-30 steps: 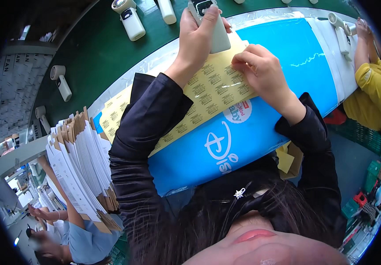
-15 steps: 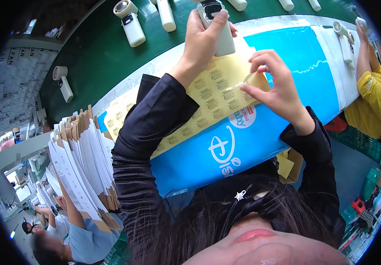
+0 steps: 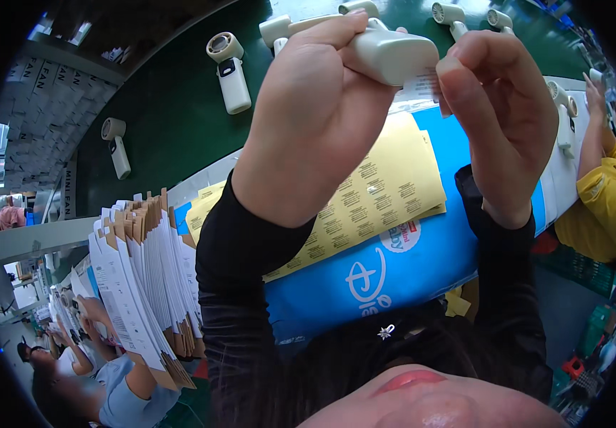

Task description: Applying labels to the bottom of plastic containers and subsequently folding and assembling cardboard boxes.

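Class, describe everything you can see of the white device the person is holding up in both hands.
The white device is a small handheld fan body, smooth, rounded, plastic-looking. It is raised close to the camera, lying roughly level above the yellow label sheet. The left hand wraps around it, hiding most of its left end. The right hand pinches a small white label against its underside near the right end. Similar fans lie on the green belt beyond.

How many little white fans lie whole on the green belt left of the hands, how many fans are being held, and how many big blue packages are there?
white fans lying whole on the green belt: 2
held white fan, between left hand and right hand: 1
big blue package: 1
Total: 4
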### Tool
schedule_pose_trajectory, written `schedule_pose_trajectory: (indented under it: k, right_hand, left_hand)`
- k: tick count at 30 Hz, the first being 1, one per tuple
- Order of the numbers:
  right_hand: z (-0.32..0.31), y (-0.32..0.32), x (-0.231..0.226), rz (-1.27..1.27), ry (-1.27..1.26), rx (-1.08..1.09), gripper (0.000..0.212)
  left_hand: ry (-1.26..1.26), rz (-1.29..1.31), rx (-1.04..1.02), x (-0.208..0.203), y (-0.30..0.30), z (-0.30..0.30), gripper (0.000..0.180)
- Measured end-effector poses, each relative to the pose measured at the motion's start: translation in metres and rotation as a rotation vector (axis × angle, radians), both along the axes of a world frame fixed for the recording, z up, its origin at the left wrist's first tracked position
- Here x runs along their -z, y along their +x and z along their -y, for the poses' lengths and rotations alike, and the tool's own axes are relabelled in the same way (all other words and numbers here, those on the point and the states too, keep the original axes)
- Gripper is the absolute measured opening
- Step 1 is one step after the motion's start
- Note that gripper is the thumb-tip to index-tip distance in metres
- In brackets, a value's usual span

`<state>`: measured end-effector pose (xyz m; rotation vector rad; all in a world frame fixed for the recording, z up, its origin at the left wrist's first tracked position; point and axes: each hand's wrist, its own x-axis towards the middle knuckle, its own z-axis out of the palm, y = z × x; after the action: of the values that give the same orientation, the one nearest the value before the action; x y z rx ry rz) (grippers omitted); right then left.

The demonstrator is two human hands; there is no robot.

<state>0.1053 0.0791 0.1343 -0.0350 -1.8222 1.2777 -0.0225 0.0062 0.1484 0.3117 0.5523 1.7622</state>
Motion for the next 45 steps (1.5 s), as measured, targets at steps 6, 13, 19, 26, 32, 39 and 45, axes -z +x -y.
schedule_pose_trajectory:
  k: [6, 13, 19, 26, 32, 39, 45]
  right_hand:
    - [-0.002, -0.004, 0.009, -0.104, -0.016, -0.024, 0.017]
    - [-0.002, -0.006, 0.012, -0.133, 0.024, 0.016, 0.019]
    - [-0.005, -0.005, 0.014, -0.138, 0.022, 0.003, 0.02]
    - [-0.006, -0.006, 0.014, -0.136, 0.046, 0.009, 0.021]
    - [-0.003, -0.005, 0.014, -0.13, 0.009, 0.029, 0.022]
    - [-0.007, -0.002, 0.015, -0.035, 0.183, 0.111, 0.018]
    - [-0.025, -0.015, 0.02, 0.344, 0.072, 0.26, 0.035]
  left_hand:
    - [0.015, 0.084, -0.046, 0.009, 0.008, 0.013, 0.03]
    - [0.017, 0.104, -0.071, 0.015, 0.008, 0.012, 0.029]
    - [0.014, 0.104, -0.079, 0.017, 0.008, 0.012, 0.028]
    - [0.007, 0.11, -0.091, 0.02, 0.007, 0.011, 0.027]
    - [-0.008, 0.118, -0.101, 0.021, 0.006, 0.011, 0.026]
    - [-0.037, 0.11, -0.121, 0.019, 0.008, 0.012, 0.025]
    - [-0.134, 0.031, -0.172, 0.022, 0.003, -0.006, 0.025]
